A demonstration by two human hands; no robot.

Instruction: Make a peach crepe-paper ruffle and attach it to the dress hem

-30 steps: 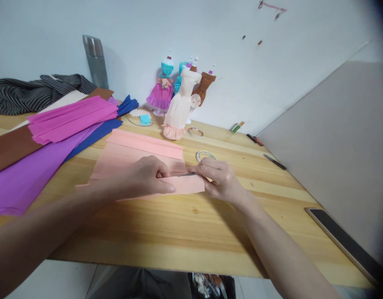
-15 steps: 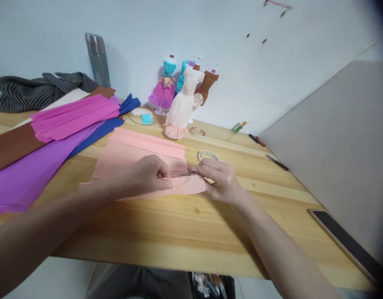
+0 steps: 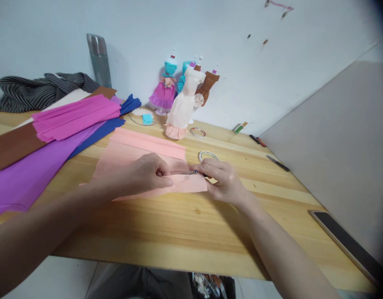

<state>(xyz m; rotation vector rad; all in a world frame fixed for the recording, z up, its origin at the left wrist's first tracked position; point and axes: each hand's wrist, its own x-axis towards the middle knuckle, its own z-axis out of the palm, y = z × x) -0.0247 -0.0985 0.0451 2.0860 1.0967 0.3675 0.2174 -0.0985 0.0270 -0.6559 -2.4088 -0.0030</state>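
A sheet of pink crepe paper (image 3: 129, 151) lies on the wooden table in front of me. My left hand (image 3: 152, 171) pinches it near its front edge, thumb against curled fingers. Around the handles of a small pair of scissors (image 3: 191, 172), my right hand (image 3: 221, 178) is closed. The blades point left across the paper toward my left fingertips and look nearly together. To the right of the blades, a front strip of the paper reaches under my right fingers. Part of the sheet is hidden under my left hand and forearm.
Coloured crepe sheets (image 3: 76, 118) are piled at the left, before a striped cloth (image 3: 23, 89) and a bottle (image 3: 99, 62). Small dress forms (image 3: 185, 95) stand at the back. A tape roll (image 3: 207, 154), a knife (image 3: 278, 163) and a phone (image 3: 341, 241) lie rightward.
The scissor blades appear more closed, and their visible part looks longer. The strip's right end lies slightly flatter. Both hands stay almost in place.
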